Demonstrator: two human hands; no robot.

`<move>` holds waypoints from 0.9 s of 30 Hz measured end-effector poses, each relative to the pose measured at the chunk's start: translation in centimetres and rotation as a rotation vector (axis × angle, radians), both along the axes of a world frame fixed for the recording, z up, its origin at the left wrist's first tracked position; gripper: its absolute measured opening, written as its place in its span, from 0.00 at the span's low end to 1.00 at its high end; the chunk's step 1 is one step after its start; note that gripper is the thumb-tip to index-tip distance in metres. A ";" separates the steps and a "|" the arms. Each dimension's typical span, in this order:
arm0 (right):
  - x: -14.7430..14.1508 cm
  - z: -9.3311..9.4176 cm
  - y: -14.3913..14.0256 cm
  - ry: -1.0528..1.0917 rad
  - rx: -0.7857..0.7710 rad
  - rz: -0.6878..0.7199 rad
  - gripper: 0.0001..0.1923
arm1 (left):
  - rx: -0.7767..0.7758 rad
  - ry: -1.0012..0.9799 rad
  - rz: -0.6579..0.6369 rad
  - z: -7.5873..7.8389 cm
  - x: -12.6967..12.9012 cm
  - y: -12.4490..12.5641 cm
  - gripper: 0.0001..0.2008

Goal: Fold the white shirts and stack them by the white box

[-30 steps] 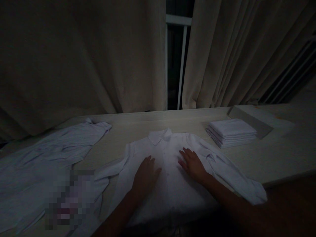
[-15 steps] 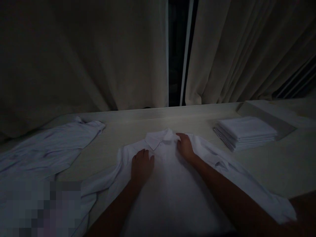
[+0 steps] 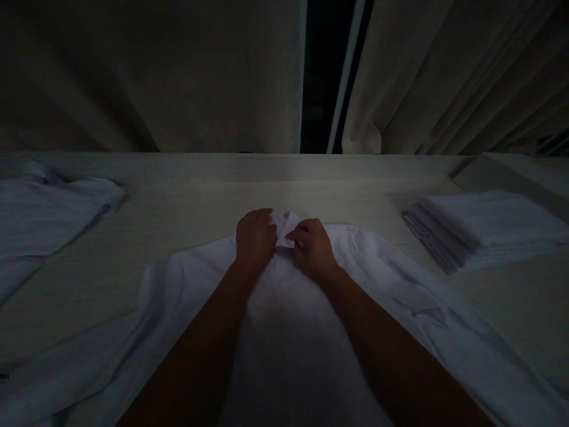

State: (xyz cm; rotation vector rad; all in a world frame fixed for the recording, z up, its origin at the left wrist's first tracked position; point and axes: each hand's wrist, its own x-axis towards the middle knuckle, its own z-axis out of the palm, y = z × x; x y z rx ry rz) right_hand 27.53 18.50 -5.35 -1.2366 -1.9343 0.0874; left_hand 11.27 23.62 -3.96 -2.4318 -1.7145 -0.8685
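Note:
A white long-sleeved shirt (image 3: 284,332) lies spread front up on the pale table, its collar (image 3: 285,230) pointing away from me. At the collar's left side, my left hand (image 3: 255,238) has its fingers closed on the fabric. My right hand (image 3: 313,246) pinches the collar's right side between thumb and forefinger. Both hands are close together with part of the collar showing between them. My forearms cover parts of the shirt's front. The light is dim, so fine detail such as buttons is hard to make out.
A stack of folded white cloth (image 3: 493,222) rests on the table (image 3: 186,207) at the right. Another white garment (image 3: 48,207) lies loosely at the left. Behind the table's raised back edge hang beige curtains (image 3: 213,77) with a dark gap between them.
Both hands have come together at the collar: my left hand moved up off the shirt's chest, my right hand shifted in from the shoulder. The view has moved closer to the shirt.

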 end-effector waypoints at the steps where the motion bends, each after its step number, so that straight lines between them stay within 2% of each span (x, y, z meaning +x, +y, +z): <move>1: -0.2 0.0 0.1 -0.013 -0.006 0.016 0.14 | -0.023 0.012 -0.002 -0.7 0.0 0.2 0.21; 4: -0.7 -0.1 0.3 -0.001 0.007 0.035 0.13 | -0.060 0.039 -0.011 -1.4 0.1 0.3 0.24; 8: -1.1 -0.1 0.1 0.106 -0.004 0.146 0.14 | -0.044 0.041 0.015 -0.9 0.1 0.2 0.25; 11: -1.1 0.0 -0.1 0.214 0.012 0.185 0.16 | -0.017 -0.046 0.044 -0.6 -0.2 0.4 0.17; 14: -1.0 0.5 -0.1 0.311 0.067 0.117 0.13 | 0.045 -0.206 0.089 -0.6 -0.9 0.8 0.11; 18: -0.5 1.3 -0.1 0.495 0.082 -0.131 0.08 | 0.087 -0.439 0.167 -0.7 -1.7 1.1 0.09; 20: -0.3 1.5 -0.2 0.564 0.030 -0.125 0.07 | 0.088 -0.491 0.162 -0.7 -1.8 1.1 0.09; 23: -0.3 1.3 -0.4 0.607 -0.147 0.101 0.06 | 0.106 -0.495 0.119 -0.6 -1.6 0.9 0.09; 24: -0.3 1.2 -0.4 0.657 -0.202 0.114 0.08 | 0.118 -0.489 0.101 -0.5 -1.5 0.8 0.10; 27: -0.1 1.2 0.0 0.921 -0.264 -0.072 0.13 | 0.152 -0.447 0.037 -0.4 -1.4 0.6 0.11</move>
